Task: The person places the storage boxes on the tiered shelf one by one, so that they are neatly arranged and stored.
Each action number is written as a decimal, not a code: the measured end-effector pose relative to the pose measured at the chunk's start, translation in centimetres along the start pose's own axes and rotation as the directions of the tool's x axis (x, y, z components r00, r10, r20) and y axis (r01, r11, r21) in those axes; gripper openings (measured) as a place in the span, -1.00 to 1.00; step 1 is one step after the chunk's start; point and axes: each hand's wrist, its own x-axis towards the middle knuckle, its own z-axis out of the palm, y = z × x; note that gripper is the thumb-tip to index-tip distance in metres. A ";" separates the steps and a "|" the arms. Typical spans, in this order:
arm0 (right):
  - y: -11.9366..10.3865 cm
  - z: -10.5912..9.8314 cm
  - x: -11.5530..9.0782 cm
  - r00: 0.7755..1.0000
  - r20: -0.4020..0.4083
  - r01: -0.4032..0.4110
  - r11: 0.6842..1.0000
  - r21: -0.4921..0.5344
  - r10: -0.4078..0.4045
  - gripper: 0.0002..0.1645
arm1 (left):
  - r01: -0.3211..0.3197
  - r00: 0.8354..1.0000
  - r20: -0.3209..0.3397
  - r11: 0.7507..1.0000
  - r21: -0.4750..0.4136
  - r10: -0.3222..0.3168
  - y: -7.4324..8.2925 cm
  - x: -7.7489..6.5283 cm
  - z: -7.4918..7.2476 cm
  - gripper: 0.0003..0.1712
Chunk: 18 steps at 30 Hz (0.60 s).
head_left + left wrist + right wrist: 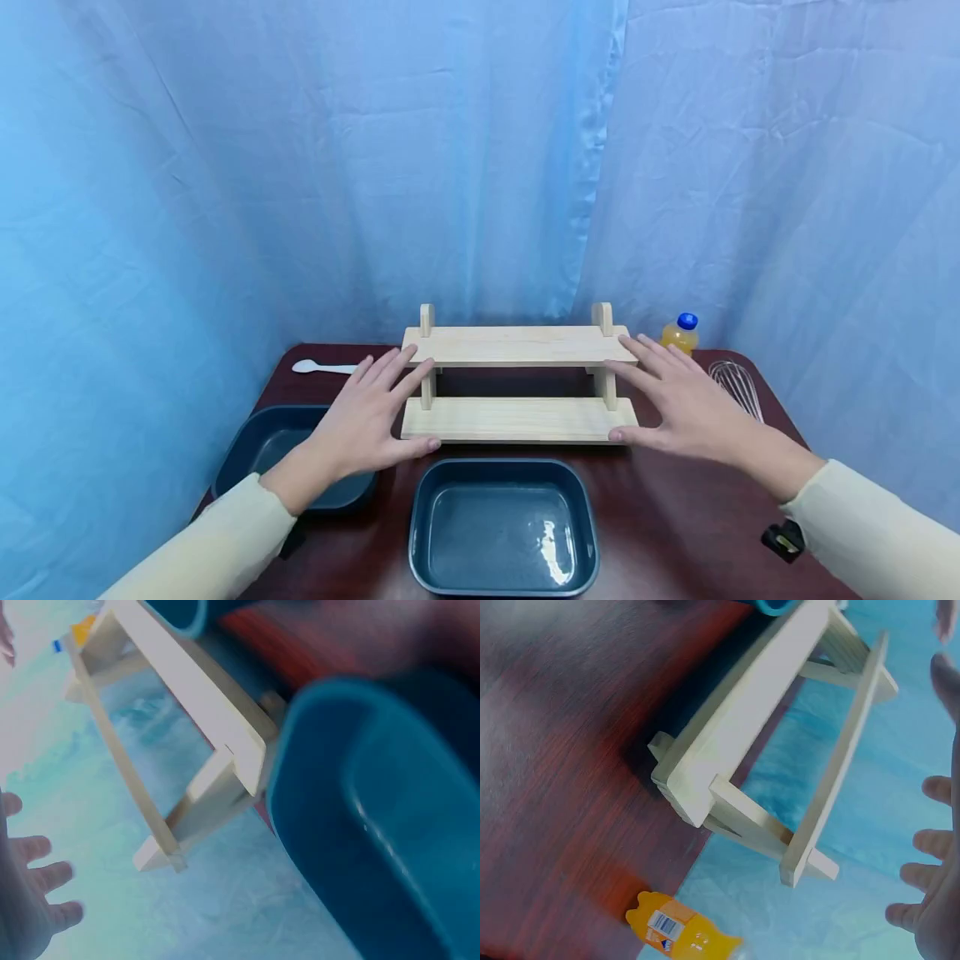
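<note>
A two-tier pale wooden rack (517, 419) stands at the back middle of the table. My left hand (367, 417) is spread in front of its left end in the head view, fingers apart and holding nothing. On the other side my right hand (678, 408) is spread likewise, overlapping the rack's right end in that view. Both wrist views show the fingers in the air, apart from the wooden rack (202, 690). Straight below the rack sits a dark blue rectangular dish (502, 533) with nothing in it.
A second blue dish (258, 442) lies at the left, partly behind my left hand. Behind it is a white spoon (322, 367). At the back right stand an orange drink bottle (679, 926) and a wire whisk (738, 387). Blue curtains (480, 167) enclose the dark red table (675, 517).
</note>
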 end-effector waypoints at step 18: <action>5.0 5.9 -3.8 0.867 0.235 -0.487 0.651 0.582 0.438 -0.23 | 0.490 0.870 0.304 0.623 -0.609 -0.387 4.5 -9.0 2.1 -0.39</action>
